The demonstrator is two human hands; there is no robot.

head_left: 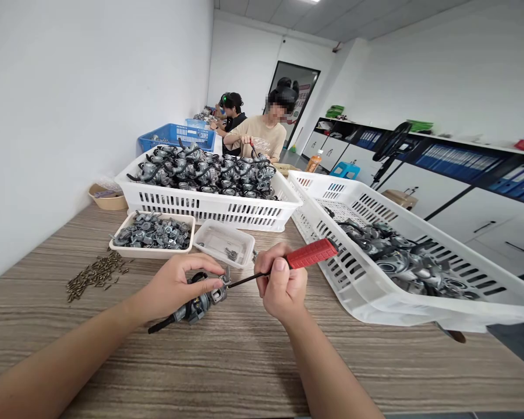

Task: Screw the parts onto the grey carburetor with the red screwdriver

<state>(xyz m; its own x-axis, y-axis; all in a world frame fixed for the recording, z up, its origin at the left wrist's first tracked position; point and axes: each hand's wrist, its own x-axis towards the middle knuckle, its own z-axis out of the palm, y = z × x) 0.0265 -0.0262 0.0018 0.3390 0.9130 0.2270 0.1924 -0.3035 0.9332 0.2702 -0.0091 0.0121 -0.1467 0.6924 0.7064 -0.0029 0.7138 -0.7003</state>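
My left hand (181, 285) is closed around a grey metal carburetor (197, 309) on the wooden table, with a black hose end pointing left. In my right hand (283, 282) is a screwdriver (312, 254) with a red handle, its dark shaft slanting down to the left. The tip touches or nearly touches the side of the carburetor close to my left fingertips; a small brass-coloured screw seems to sit there. My left palm is hidden from view. Behind my hands stand a cream tray (152, 252) of small grey metal parts and a clear plastic tray (227, 256) with a few parts.
Brass-coloured screws (94, 276) lie loose at the left. A white crate (209, 210) heaped with carburetors stands behind the trays; another white crate (358, 308) with more is at the right. A blue crate (179, 131) and two people are farther back, one holding a red-handled tool.
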